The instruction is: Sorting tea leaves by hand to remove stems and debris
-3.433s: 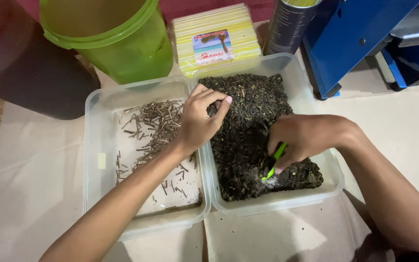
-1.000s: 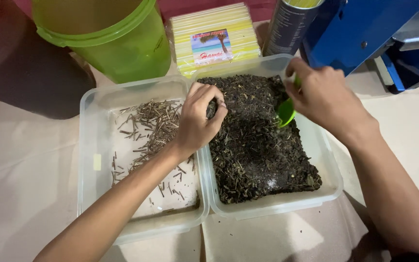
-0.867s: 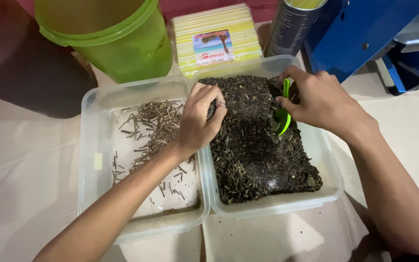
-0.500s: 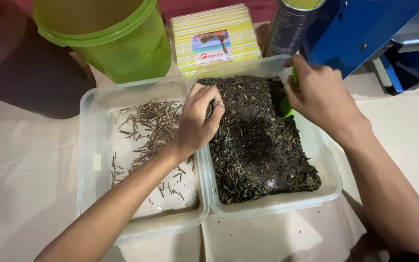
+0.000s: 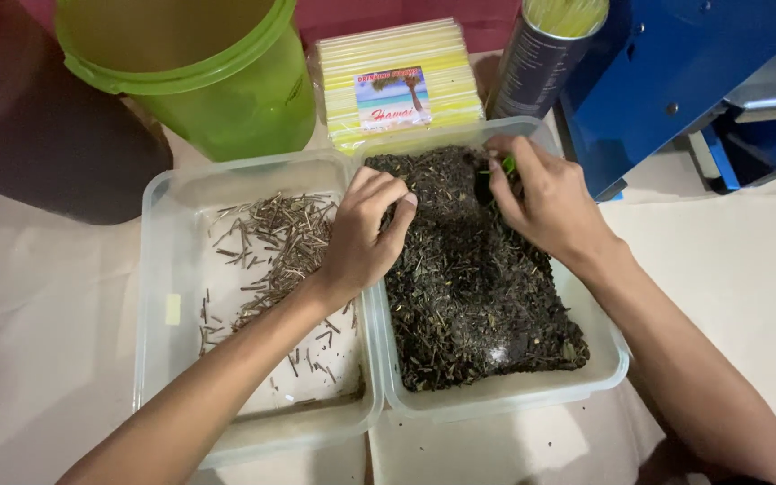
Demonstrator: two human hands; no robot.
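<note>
Two clear rectangular plastic tubs sit side by side on a pale paper-covered surface (image 5: 747, 269): the left tub (image 5: 159, 296) holds a scatter of thin dry brown stems (image 5: 280, 238), the right tub (image 5: 604, 359) is filled with dark crumbled dried leaves (image 5: 469, 296). Left hand (image 5: 361, 238) lies across the shared rims, its fingers (image 5: 397, 193) curled together with the tips pinched over the near edge of the dark leaves; what sits between the tips is too small to tell. Right hand (image 5: 541, 202) is at the far end of the right tub, fingers closed around a small bright green plastic scoop (image 5: 507, 165), mostly hidden, only a sliver showing by the fingertips, down in the leaves. Behind the tubs: a translucent green plastic bucket (image 5: 199, 81), a wrapped pack of yellow-and-white drinking straws (image 5: 401, 76) with a picture label, a dark cylindrical can (image 5: 541, 63) holding yellow straws, and a blue metal machine (image 5: 675, 72). Far left, a dark brown round container (image 5: 38, 135).
</note>
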